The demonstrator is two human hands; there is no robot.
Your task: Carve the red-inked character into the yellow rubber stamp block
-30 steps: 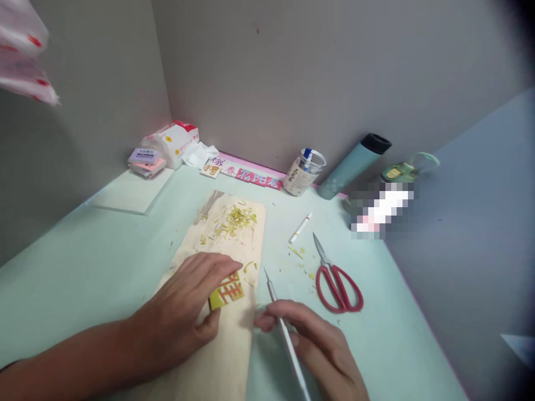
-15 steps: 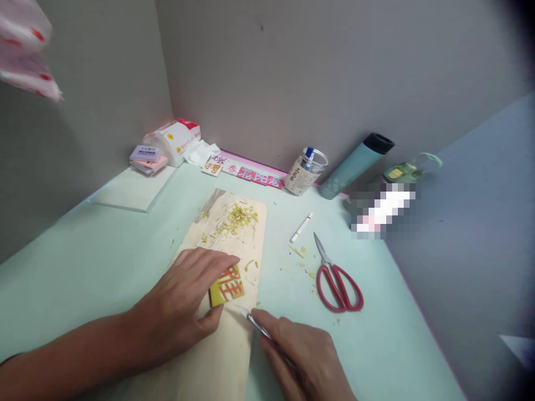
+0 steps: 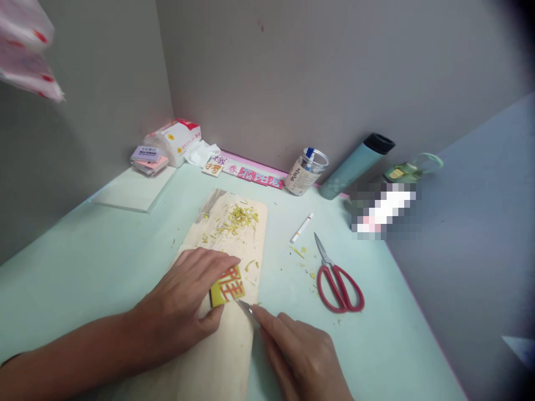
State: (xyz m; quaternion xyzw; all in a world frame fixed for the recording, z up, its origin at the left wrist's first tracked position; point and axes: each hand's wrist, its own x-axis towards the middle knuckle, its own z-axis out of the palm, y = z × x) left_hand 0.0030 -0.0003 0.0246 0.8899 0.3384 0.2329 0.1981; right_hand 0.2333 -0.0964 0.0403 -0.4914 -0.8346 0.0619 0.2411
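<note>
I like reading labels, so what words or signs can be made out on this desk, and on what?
"春": a card in the coloured card row by the wall.
The yellow block under the left hand: a carved character, unclear.
Jar label, tissue pack, other cards: too blurred to read.

Beyond my board lie red scissors (image 3: 339,281), a white marker (image 3: 301,228), a jar (image 3: 305,171), a teal flask (image 3: 355,165), and perhaps a tissue pack (image 3: 174,140).

A yellow block (image 3: 228,287) carved with a red character is seen on a pale wooden board (image 3: 228,345) strewn with yellow-green shavings (image 3: 234,218). Red-handled scissors (image 3: 336,275) and a white pen (image 3: 301,228) are shown on the mint-green table (image 3: 83,262); a teal, black-capped bottle (image 3: 355,165) is spotted behind.
</note>
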